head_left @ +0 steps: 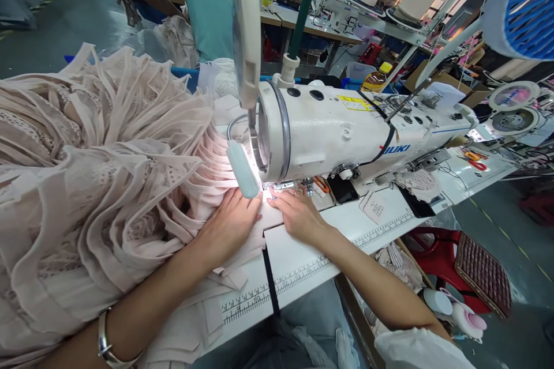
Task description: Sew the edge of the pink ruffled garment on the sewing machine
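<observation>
My left hand (231, 220) lies flat, fingers stretched out, on pale pink fabric (242, 245) just left of the needle of a white Juki sewing machine (346, 132). My right hand (296, 212) rests flat on the same fabric strip, fingers pointing at the presser foot (277, 187). A small lamp (243, 170) lights the needle area. A large heap of pale pink pleated and lace garments (95, 184) fills the left of the white table (311, 259). A bracelet sits on my left wrist.
Printed rulers run along the table's front edge. A phone (344, 189) and orange scissors (321, 183) lie behind the machine. A person in a teal shirt (212, 0) stands beyond. A red stool (437, 253) with a woven cushion stands right; a blue fan (526, 6) is top right.
</observation>
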Demonstrator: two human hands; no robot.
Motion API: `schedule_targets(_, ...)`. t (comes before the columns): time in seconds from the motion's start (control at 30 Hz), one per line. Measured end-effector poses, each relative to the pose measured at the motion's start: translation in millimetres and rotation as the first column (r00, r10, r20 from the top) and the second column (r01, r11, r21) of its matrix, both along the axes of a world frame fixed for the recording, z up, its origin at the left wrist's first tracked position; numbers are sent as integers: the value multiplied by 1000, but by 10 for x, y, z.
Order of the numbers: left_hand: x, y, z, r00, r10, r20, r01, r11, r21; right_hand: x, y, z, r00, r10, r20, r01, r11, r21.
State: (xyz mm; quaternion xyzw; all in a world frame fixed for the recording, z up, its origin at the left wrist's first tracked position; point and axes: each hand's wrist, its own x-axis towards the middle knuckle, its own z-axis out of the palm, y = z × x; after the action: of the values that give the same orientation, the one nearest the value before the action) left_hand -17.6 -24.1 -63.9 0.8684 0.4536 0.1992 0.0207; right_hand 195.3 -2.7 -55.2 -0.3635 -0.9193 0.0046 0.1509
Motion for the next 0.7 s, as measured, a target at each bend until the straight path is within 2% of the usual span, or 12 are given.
schedule_targets(0.2,41,-59,138,999,53,4,-53,999,2,-19,28,28,996,-61,58,64,997,-53)
schedule_targets(0.33,45,-54,139,997,65,-43,-66,998,-10,-28,51,35,992,-66,109,77,992,-96)
schedule_targets(0.53,60,-27,128,993,79,-87,-77,997,17,-46,56,63,990,-47,133,59,995,-84)
schedule_targets(0.7,93,-23,170,978,141,-151,-142,990,3,-64,50,66,991,-65,121,75,993,-88)
